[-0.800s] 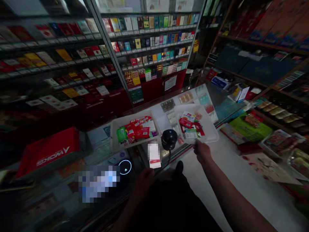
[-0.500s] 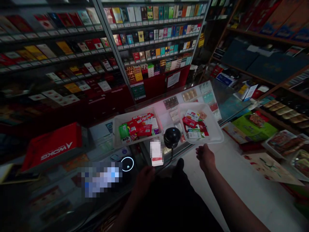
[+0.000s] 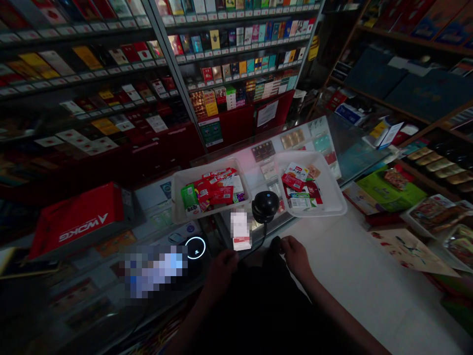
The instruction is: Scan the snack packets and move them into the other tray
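Note:
My left hand (image 3: 222,266) is in deep shadow at the counter's front edge, its fingers curled; whatever they may hold is hidden. Just beyond its fingertips stands a small white box with a red band (image 3: 242,241), its upper part blurred out. My right hand (image 3: 294,254) is loosely closed beside a dark shape (image 3: 275,245) at my body, with nothing visible in it. Between and beyond the hands, a black scanner-like device (image 3: 265,206) on a cable rests on the glass counter. A white plastic bin (image 3: 334,204) holding several small packets stands past my right hand.
A second white bin (image 3: 175,204) of colourful packets sits left of the device. Further left are a red box (image 3: 79,219) and a round device with a glowing ring (image 3: 195,248). Shelves of cigarette packs (image 3: 244,66) line the back; packaged goods (image 3: 428,217) are at right.
My right hand has moved left and down from near the right bin to beside my body. My left hand stays almost in place. The view has tipped slightly downward on the shelves.

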A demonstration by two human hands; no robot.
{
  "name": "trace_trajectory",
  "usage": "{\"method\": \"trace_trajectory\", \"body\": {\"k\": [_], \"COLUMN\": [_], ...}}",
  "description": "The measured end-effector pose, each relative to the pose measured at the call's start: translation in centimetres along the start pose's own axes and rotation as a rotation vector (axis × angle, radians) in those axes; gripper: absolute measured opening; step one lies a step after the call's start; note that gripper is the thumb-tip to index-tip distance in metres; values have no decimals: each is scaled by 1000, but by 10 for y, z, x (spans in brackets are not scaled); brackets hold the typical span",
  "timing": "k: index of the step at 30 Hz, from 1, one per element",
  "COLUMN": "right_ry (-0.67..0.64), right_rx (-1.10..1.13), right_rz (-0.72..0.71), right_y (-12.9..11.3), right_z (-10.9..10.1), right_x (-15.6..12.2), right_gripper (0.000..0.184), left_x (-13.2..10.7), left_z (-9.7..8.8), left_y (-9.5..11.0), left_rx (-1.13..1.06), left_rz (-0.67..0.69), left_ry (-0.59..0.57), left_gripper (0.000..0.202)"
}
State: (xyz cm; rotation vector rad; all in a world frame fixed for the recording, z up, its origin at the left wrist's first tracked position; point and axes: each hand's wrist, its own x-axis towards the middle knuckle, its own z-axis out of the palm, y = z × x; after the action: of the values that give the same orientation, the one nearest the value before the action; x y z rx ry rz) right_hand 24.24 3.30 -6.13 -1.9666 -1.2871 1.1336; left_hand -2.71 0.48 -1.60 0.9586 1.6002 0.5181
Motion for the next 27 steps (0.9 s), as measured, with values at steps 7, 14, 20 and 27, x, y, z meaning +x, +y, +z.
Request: {"method": "trace_trajectory", "body": {"k": [7,14,20,27], "right_ry": [-1,-106,-282,-186], "right_rx": [-14,69,182,-465], "right_rz": [-73,-282,-371,-477], "right_y": [-13,-94,-196,-264], "right_z": [-3,-5,31,71], "right_x": [0,-11,50,154], "right_gripper": [37,30,13,18], "left_x": [-5,-5,55,136], "left_z": [-3,-44,-105,-126], "left_y": [5,63,117,137], "left_rx": [30,95,343,481], "left_rz": [13,184,278,233], "left_ry": [23,158,469,510], "left_gripper": [46,39,33,30]}}
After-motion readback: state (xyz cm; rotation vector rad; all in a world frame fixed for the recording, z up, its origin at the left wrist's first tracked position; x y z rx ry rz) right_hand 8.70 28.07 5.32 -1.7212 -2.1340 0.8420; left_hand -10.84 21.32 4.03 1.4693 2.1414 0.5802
